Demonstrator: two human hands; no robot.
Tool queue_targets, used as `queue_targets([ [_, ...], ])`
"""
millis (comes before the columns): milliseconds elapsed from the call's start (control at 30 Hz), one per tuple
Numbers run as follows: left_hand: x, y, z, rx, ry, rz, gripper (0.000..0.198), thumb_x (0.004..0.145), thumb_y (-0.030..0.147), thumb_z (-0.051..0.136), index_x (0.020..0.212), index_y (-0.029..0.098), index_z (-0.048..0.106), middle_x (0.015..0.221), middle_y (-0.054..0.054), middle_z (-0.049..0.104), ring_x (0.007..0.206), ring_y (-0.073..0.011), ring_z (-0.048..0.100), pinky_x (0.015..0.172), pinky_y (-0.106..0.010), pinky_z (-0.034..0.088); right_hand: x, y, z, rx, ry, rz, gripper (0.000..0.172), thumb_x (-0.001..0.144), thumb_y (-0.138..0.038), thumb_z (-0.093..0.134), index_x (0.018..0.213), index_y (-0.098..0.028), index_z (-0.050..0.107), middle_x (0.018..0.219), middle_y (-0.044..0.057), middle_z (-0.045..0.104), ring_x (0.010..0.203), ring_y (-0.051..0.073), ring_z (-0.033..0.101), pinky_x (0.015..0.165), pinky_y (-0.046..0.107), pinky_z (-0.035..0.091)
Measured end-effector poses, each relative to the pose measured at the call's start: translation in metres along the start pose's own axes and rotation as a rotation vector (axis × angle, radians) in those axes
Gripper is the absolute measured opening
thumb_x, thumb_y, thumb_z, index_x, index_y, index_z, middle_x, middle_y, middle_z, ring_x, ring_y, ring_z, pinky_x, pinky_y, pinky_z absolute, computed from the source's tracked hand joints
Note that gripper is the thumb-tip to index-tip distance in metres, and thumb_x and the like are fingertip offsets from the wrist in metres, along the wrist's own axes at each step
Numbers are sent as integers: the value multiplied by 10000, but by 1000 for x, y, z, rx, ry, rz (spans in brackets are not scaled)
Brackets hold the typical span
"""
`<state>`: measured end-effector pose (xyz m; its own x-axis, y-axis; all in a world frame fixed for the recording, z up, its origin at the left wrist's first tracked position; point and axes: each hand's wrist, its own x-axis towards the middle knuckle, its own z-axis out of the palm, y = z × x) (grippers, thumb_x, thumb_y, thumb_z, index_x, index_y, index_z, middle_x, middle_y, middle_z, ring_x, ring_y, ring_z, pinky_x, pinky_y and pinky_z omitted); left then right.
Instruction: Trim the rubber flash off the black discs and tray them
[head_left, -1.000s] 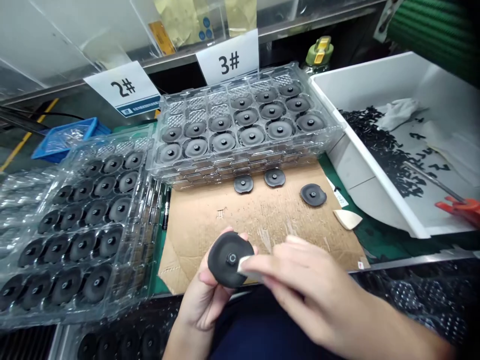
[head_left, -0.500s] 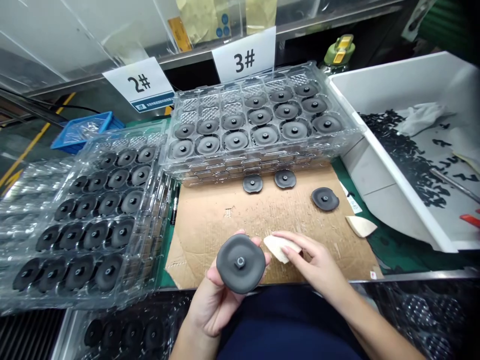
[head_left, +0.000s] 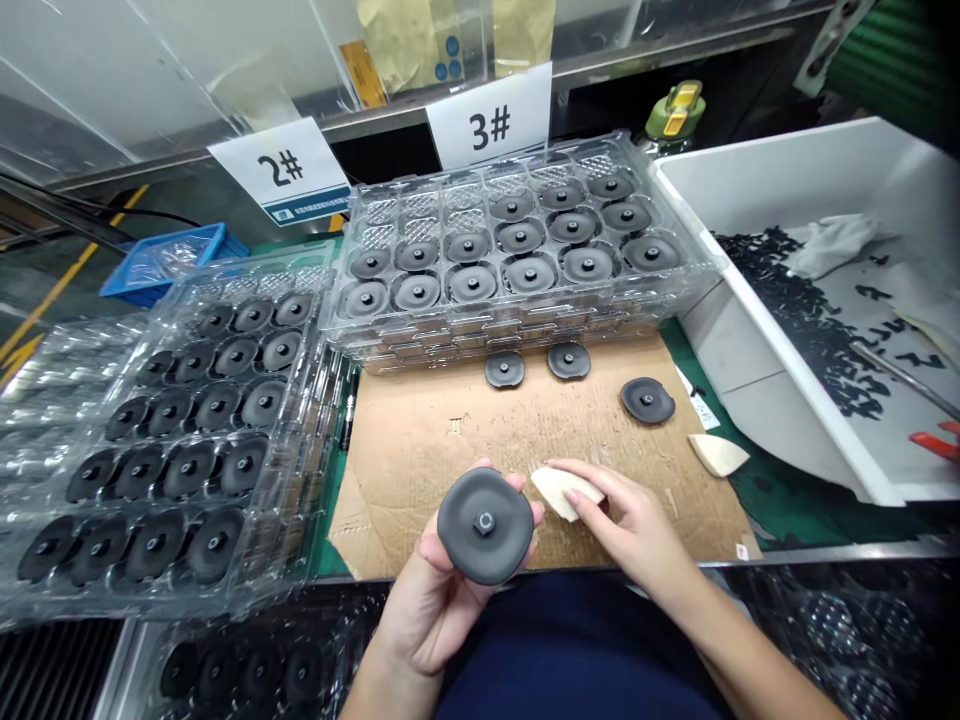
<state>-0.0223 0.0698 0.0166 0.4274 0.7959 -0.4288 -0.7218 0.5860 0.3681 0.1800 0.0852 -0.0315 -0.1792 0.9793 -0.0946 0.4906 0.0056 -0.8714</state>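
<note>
A black, rounded-square disc [head_left: 495,555] with a small raised stub at its centre is held up by my left hand [head_left: 439,610], fingers closed around its edge and underside. Close to its right, my right hand [head_left: 630,515] pinches a cream-coloured wedge-shaped pad [head_left: 559,490], its pointed end toward the disc. A narrow gap separates pad and disc. Beneath both hands lies a cardboard sheet [head_left: 420,430]. On it rest three similar discs: one [head_left: 504,370] and another [head_left: 568,361] by the trays, and a third [head_left: 647,401] farther right.
Stacked clear trays [head_left: 450,325] with black discs stand behind the cardboard. Another disc-filled tray [head_left: 259,560] is at left. On the right, a white bin [head_left: 817,390] holds small black pieces and red-handled pliers [head_left: 937,442]. A second cream pad [head_left: 718,455] lies beside it.
Both hands have barely moved, still holding the disc and the pad. The view has shifted slightly.
</note>
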Motion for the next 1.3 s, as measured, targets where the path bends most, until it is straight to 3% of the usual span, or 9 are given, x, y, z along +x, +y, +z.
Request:
queue_targets([
  [233, 2, -10, -2, 83, 75, 62, 590, 598, 440, 697, 1150, 277, 566, 1207, -56, 590, 1068, -266, 568, 940, -370, 432, -7, -62, -27, -79, 162, -307, 356, 854, -179, 494, 1190, -294, 517, 1061, 16, 629, 917, 180, 588, 765, 300, 477],
  [333, 4, -16, 0, 119, 133, 112, 579, 620, 406, 707, 1159, 251, 561, 1174, -64, 613, 1103, -250, 543, 946, -318, 423, -2, -84, -27, -125, 6, -580, 393, 856, -121, 447, 1218, -261, 505, 923, 15, 653, 777, 159, 578, 684, 294, 449],
  [400, 5, -18, 1, 151, 207, 141, 536, 645, 373, 701, 1149, 248, 567, 1153, -57, 625, 1088, -222, 554, 897, -276, 458, 3, -86, -24, -206, -79, -530, 351, 855, -104, 418, 1142, -238, 570, 826, 20, 646, 726, 161, 554, 648, 299, 419],
  [633, 11, -18, -5, 136, 203, 214, 533, 690, 372, 660, 1196, 260, 533, 1159, -44, 621, 1121, -222, 527, 882, -265, 468, 16, -72, -13, -36, -35, -474, 326, 880, -129, 426, 1143, -260, 569, 951, 11, 653, 811, 143, 572, 717, 293, 431],
  [800, 13, -15, -10, 25, 264, 217, 665, 658, 395, 667, 1275, 317, 431, 1225, -57, 582, 1117, -237, 534, 976, -361, 409, 24, -18, -2, 26, -31, -118, 252, 884, -222, 455, 1083, -255, 607, 1012, 21, 646, 907, 159, 594, 764, 292, 484],
  [967, 14, -13, -7, 11, 225, 178, 654, 624, 395, 692, 1231, 259, 492, 1218, -83, 583, 1143, -268, 512, 1007, -387, 371, 7, 19, 9, -74, -74, -90, 245, 855, -234, 483, 1043, -260, 639, 833, 19, 671, 758, 176, 610, 703, 335, 497],
  [1100, 17, -20, 0, 47, 245, 196, 652, 622, 389, 701, 1229, 277, 491, 1213, -62, 587, 1136, -257, 516, 953, -346, 427, 4, -28, 4, -17, 61, -97, 271, 874, -221, 458, 1116, -243, 580, 1003, 32, 643, 860, 165, 597, 727, 298, 495],
  [1200, 15, -22, 5, 93, 239, 199, 617, 681, 346, 681, 1254, 281, 463, 1159, -51, 617, 1123, -232, 525, 967, -336, 416, 5, -74, 1, 22, 173, -341, 333, 869, -174, 453, 1196, -199, 507, 1075, 59, 616, 939, 181, 569, 810, 334, 468],
  [1300, 11, -18, 6, 117, 239, 191, 578, 721, 297, 661, 1259, 298, 451, 1170, -36, 610, 1111, -213, 538, 952, -309, 431, 4, -96, 2, -17, 24, -572, 337, 864, -122, 426, 1194, -133, 496, 970, 75, 639, 844, 175, 567, 776, 340, 457],
])
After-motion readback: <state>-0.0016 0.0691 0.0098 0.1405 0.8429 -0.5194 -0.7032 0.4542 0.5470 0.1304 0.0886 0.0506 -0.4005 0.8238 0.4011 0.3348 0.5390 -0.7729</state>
